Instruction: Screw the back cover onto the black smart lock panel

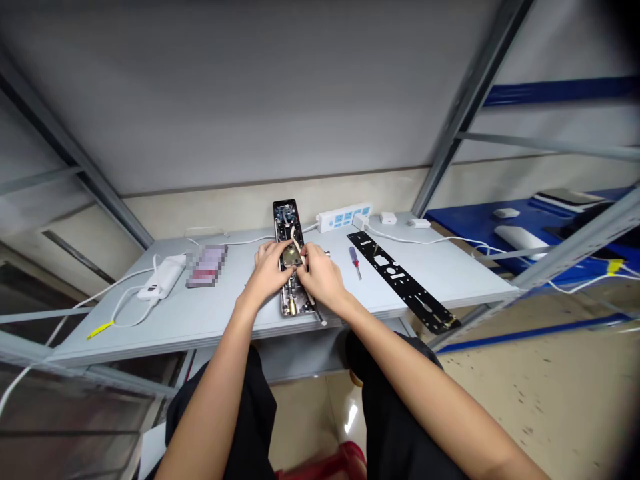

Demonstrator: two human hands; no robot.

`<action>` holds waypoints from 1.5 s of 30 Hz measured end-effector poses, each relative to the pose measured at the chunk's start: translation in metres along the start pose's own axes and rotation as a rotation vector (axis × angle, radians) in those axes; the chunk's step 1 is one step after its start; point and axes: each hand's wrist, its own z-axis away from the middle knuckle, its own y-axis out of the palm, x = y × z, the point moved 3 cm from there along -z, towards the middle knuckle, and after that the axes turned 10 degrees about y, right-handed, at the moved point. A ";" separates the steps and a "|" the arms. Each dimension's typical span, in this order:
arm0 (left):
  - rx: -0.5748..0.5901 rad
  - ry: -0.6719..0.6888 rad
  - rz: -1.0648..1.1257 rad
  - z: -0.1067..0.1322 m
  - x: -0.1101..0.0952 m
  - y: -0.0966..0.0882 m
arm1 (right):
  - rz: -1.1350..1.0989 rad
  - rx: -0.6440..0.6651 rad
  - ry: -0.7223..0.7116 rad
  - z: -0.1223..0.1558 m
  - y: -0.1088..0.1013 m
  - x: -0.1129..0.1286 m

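A long, narrow electronic door lock housing (299, 300) lies open on the table, with wiring, a circuit board at its far end and metal parts at its near end. My left hand (271, 268) is closed at its left side, the thumb pressing on a brassy metal plate (291, 256) in the middle. From the right, my right hand (320, 270) pinches the same plate's edge. A pale cable (296, 241) runs beside the right fingers, and a dark lead (320, 319) sticks out past the near end. My fingers hide part of the plate.
Right of the housing lie a screwdriver (355, 262) and a long black cut-out plate (400, 280) overhanging the front edge. Behind stands a white power strip (345, 217) with chargers. On the left are a blurred-out phone-like item (207, 265) and another white strip (163, 277) with cables.
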 end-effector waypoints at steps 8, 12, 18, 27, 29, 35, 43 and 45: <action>-0.025 0.009 0.018 0.002 -0.002 -0.007 | 0.085 -0.053 0.038 -0.007 -0.012 -0.022; -0.014 -0.004 0.017 -0.001 -0.004 -0.008 | 0.007 -0.066 0.008 -0.008 -0.010 -0.024; -0.017 0.053 0.008 -0.007 -0.009 -0.011 | -0.069 -0.105 -0.104 -0.008 0.001 -0.021; 0.004 0.100 -0.028 -0.006 -0.007 -0.012 | -0.118 -0.054 -0.102 -0.014 0.013 -0.027; 0.002 0.089 -0.025 -0.007 -0.008 -0.012 | -0.155 -0.052 -0.110 -0.016 0.015 -0.029; -0.049 0.042 0.023 -0.008 -0.010 -0.014 | -0.270 -0.074 -0.120 -0.021 0.018 -0.032; -0.180 -0.043 0.158 -0.008 -0.007 -0.024 | -0.389 -0.104 -0.093 -0.024 0.021 -0.035; -0.264 -0.101 0.262 -0.007 -0.002 -0.028 | -0.405 -0.102 -0.098 -0.025 0.020 -0.036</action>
